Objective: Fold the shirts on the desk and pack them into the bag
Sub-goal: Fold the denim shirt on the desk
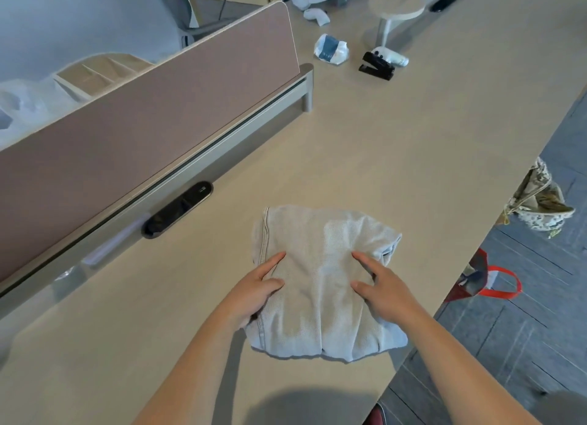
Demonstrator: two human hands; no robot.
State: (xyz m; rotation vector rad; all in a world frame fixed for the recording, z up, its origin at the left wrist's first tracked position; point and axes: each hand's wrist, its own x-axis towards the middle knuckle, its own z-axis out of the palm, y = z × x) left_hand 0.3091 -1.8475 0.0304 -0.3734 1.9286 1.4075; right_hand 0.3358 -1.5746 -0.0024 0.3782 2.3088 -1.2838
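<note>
Since the shirt (320,275) lies as a compact, several-layered rectangle between the two grips, the folding of this one looks all but finished. The step in hand is, by my judgement, a last smoothing before the lift.

The left grip (257,286) sits at the shirt's left hem. Its forefinger and thumb lie on top of the cloth while the lower fingers seem to curl under the seamed edge, so it holds that edge narrowly. Just right of it runs the bare middle of the shirt, flat on the tabletop (413,157), with the far hem beyond both sets of fingertips.

The right grip (382,286) rests wide on the shirt's right half. Forefinger and thumb are straight and spread, pressing down just inside the bunched right fold, and it clasps nothing that I can see.

Right of that grip the tabletop ends. On the floor past the edge stands a red-handled bag (486,281), with a patterned bag (536,202) farther off beyond it; which one is meant I cannot tell.

The next move likely calls for both grips to slide under the sides and raise the bundle level so the layers do not slip. They would then carry it rightward over the edge to a bag's mouth.
</note>
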